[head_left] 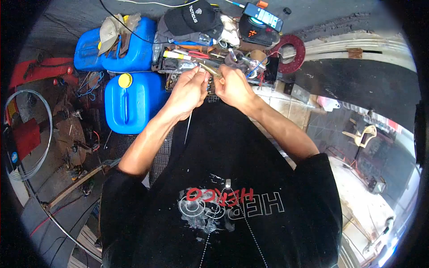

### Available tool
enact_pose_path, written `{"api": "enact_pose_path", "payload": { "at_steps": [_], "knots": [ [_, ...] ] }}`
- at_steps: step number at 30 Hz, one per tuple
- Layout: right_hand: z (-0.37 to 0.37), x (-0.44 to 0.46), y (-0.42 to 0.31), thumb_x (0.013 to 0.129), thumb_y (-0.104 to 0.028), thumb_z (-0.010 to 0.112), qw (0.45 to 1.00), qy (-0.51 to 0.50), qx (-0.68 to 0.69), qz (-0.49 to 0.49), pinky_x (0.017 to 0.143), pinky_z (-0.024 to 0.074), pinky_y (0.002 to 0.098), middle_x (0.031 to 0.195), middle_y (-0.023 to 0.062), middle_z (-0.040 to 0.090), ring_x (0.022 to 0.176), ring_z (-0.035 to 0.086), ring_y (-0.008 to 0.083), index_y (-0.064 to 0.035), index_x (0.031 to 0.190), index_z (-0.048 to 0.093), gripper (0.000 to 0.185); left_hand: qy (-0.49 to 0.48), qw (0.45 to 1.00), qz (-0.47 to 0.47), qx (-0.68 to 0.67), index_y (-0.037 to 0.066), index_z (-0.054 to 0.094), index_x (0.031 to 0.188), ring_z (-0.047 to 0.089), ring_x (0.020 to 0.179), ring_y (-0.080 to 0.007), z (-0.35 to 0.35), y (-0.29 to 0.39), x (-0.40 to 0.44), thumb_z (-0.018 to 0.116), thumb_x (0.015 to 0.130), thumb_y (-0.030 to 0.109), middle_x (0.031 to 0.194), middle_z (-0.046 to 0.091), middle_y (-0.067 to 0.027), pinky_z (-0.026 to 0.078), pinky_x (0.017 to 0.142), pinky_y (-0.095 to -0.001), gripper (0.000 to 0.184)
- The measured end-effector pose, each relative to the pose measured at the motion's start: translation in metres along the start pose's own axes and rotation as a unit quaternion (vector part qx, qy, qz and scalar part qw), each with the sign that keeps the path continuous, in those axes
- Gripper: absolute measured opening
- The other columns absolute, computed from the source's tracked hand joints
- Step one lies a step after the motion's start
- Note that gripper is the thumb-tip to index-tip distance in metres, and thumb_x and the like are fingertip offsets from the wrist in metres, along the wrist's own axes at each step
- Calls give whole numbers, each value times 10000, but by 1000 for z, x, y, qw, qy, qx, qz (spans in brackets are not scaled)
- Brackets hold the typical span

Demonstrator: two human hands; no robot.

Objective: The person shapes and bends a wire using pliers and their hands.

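Cloth of our black shirt (228, 147) lies nearest us. Beyond it, a thin rod (188, 129) hangs below our left hand (188, 93), whose fingers close around it. Our right hand (235, 87) grips a brass-coloured tool (211, 69) just beside the left fingertips; we cannot tell whether rod and tool touch. A blue jug (140, 105) with a yellow lid (125, 80) stands to our left. Farthest, we see a black baseball cap (187, 18) and a lit phone (262, 17).
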State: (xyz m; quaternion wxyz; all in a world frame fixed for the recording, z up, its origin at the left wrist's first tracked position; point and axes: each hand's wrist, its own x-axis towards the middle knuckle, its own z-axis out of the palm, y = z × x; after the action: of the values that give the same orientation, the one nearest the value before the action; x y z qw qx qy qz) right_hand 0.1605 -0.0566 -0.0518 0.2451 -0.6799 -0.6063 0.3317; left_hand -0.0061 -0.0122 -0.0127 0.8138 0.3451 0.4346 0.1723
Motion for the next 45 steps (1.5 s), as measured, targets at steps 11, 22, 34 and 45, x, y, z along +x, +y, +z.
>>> {"api": "enact_pose_path", "payload": {
  "at_steps": [11, 22, 34, 45],
  "knots": [
    [25, -3, -12, 845, -86, 622, 999, 17, -7, 48, 726, 558, 558, 796, 330, 667, 787, 683, 506, 85, 917, 587, 189, 58, 993, 42, 92, 151, 495, 932, 306, 465, -34, -9, -18, 0, 392, 1108, 255, 645, 388, 85, 235, 393, -221, 228],
    [11, 6, -9, 868, -116, 659, 1000, 0, 8, -25, 816, 526, 542, 937, 311, 658, 914, 654, 499, 71, 1035, 594, 260, 33, 988, 84, 123, 126, 511, 906, 302, 480, -32, -13, -2, 1, 409, 1112, 314, 631, 380, 95, 238, 416, -240, 297],
    [-33, -14, -6, 911, -121, 682, 973, 66, -200, -91, 807, 494, 482, 971, 246, 607, 941, 611, 437, 24, 1127, 641, 263, 28, 932, 198, 303, 11, 659, 938, 526, 592, -117, -41, 7, -13, 493, 1082, 259, 667, 559, -3, 434, 559, -308, 332],
    [-48, -29, -28, 945, -160, 668, 997, 4, -38, -71, 771, 486, 503, 951, 273, 653, 891, 631, 467, 57, 1090, 592, 272, 45, 959, 204, 192, 23, 698, 1085, 442, 597, -34, -20, 5, -21, 550, 1066, 255, 682, 524, 48, 354, 531, -226, 275]
  ]
}}
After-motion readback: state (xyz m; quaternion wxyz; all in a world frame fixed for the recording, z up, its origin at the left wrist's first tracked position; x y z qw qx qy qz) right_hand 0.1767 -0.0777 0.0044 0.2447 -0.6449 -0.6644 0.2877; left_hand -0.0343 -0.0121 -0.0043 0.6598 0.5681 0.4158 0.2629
